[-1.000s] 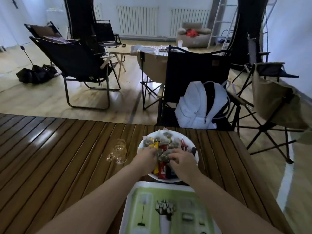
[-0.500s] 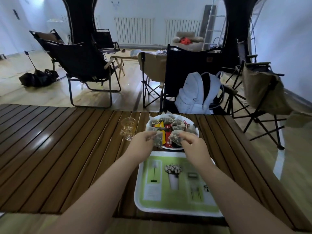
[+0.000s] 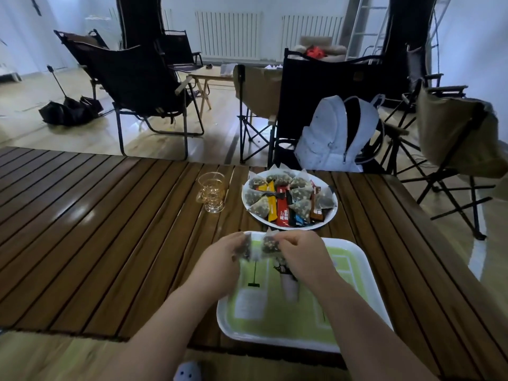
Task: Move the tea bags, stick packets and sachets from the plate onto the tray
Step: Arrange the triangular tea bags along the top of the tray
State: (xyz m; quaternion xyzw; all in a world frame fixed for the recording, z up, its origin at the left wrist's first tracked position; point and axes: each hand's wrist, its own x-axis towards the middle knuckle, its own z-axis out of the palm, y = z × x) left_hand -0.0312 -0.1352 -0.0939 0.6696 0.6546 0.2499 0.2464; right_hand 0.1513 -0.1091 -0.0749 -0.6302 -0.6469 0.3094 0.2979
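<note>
A white plate (image 3: 331, 214) on the slatted wooden table holds several pyramid tea bags (image 3: 259, 206) and colourful stick packets (image 3: 283, 209). Just in front of it lies a green tray (image 3: 357, 257) with a white rim. My left hand (image 3: 222, 255) pinches one tea bag (image 3: 246, 248) above the tray's far left corner. Beside it my right hand (image 3: 301, 253) pinches a second tea bag (image 3: 270, 244) over the tray's far edge. Both bags hang close together, a little above the tray.
A small glass cup (image 3: 211, 192) stands left of the plate. A black folding chair with a white backpack (image 3: 334, 136) faces the table's far edge. More folding chairs (image 3: 143, 86) stand on the floor beyond. The table's right edge runs near the tray.
Both hands have lifted one tea bag each off the plate and drawn them back toward me, over the tray's far edge. The view has tilted down.
</note>
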